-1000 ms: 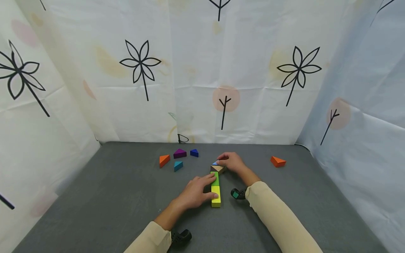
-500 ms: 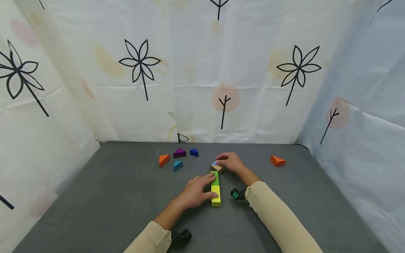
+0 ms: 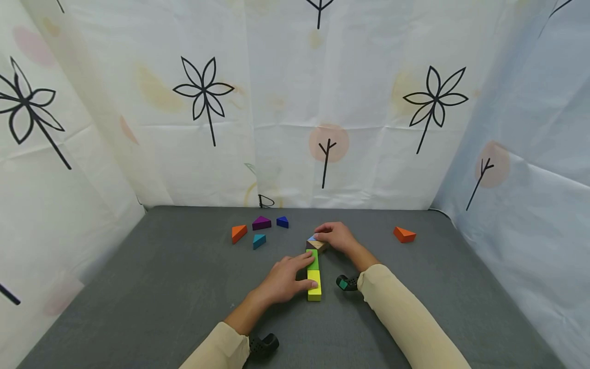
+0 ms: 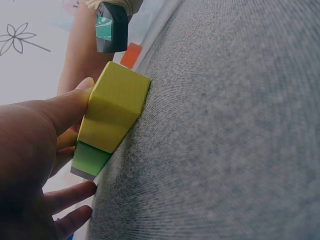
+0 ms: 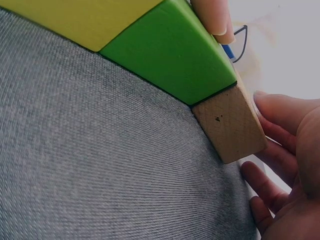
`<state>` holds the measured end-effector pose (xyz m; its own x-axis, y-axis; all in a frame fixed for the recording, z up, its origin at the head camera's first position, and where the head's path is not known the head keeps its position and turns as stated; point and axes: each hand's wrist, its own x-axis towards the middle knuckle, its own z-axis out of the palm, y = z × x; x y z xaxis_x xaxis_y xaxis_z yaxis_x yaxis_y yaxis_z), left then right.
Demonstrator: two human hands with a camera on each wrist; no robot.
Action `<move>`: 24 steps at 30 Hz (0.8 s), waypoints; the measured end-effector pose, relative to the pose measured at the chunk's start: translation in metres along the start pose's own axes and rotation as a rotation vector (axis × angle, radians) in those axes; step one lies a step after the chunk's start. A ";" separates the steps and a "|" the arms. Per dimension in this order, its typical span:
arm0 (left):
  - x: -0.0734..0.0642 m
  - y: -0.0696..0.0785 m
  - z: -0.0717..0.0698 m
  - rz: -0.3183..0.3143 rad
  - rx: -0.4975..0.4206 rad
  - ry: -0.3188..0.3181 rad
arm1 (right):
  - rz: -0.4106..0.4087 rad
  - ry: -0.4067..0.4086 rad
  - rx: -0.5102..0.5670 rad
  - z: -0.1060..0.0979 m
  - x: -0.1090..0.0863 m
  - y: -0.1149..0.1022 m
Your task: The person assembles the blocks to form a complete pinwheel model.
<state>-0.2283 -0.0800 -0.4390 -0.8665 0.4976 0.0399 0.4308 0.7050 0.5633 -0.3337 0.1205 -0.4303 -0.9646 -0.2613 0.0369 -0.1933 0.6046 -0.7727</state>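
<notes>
A yellow block (image 3: 314,293) and a green block (image 3: 313,265) lie end to end in a row in the head view. My left hand (image 3: 283,281) rests on them, its thumb on the yellow one and a finger on the green one. Past the green block comes a bare-wood triangular block (image 3: 318,246), seen as a plain wood face in the right wrist view. Behind it shows a light blue triangular block (image 3: 312,238), partly hidden by my right hand (image 3: 338,237), which pinches it with thumb and fingers at the row's far end.
Left of the row's far end lie an orange triangular block (image 3: 238,233), a purple one (image 3: 261,223), a dark blue one (image 3: 282,222) and a teal one (image 3: 259,241). Another orange block (image 3: 404,234) lies far right. Patterned fabric walls (image 3: 286,102) bound the grey table (image 3: 161,287).
</notes>
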 end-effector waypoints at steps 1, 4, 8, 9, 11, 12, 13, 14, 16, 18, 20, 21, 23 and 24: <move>0.000 0.000 0.000 -0.002 0.000 -0.002 | 0.005 0.003 0.009 -0.001 0.000 0.001; 0.001 0.000 0.001 -0.011 -0.003 -0.007 | 0.002 0.028 0.046 -0.004 0.000 0.004; 0.002 -0.001 0.002 -0.023 -0.011 -0.013 | -0.020 0.074 0.091 -0.012 0.001 0.010; 0.002 -0.001 0.002 -0.024 -0.012 -0.014 | -0.019 0.085 0.099 -0.014 0.001 0.011; 0.002 -0.001 0.002 -0.026 -0.008 -0.012 | -0.012 0.107 0.105 -0.020 0.001 0.013; 0.002 -0.001 0.002 -0.026 -0.006 -0.010 | -0.005 0.118 0.108 -0.023 0.001 0.014; 0.002 -0.001 0.002 -0.024 -0.004 -0.007 | 0.003 0.129 0.105 -0.026 0.000 0.015; 0.002 -0.001 0.003 -0.023 -0.002 -0.005 | 0.007 0.141 0.099 -0.030 -0.001 0.016; 0.001 -0.001 0.003 -0.018 0.000 -0.001 | 0.011 0.155 0.074 -0.038 -0.003 0.016; 0.000 0.000 0.002 -0.015 -0.004 -0.002 | 0.008 0.165 0.034 -0.046 -0.005 0.017; 0.000 0.000 0.002 -0.015 -0.006 -0.004 | -0.004 0.167 -0.013 -0.055 -0.009 0.017; 0.000 0.000 0.001 -0.016 -0.009 -0.005 | -0.007 0.169 -0.034 -0.059 -0.010 0.016; 0.000 0.000 0.001 -0.018 -0.007 -0.008 | -0.007 0.174 -0.066 -0.067 -0.014 0.017; 0.000 0.000 0.001 -0.018 -0.007 -0.008 | -0.005 0.176 -0.078 -0.071 -0.016 0.017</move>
<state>-0.2276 -0.0795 -0.4397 -0.8719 0.4891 0.0229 0.4135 0.7106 0.5693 -0.3348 0.1886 -0.3988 -0.9787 -0.1330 0.1563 -0.2051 0.6623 -0.7207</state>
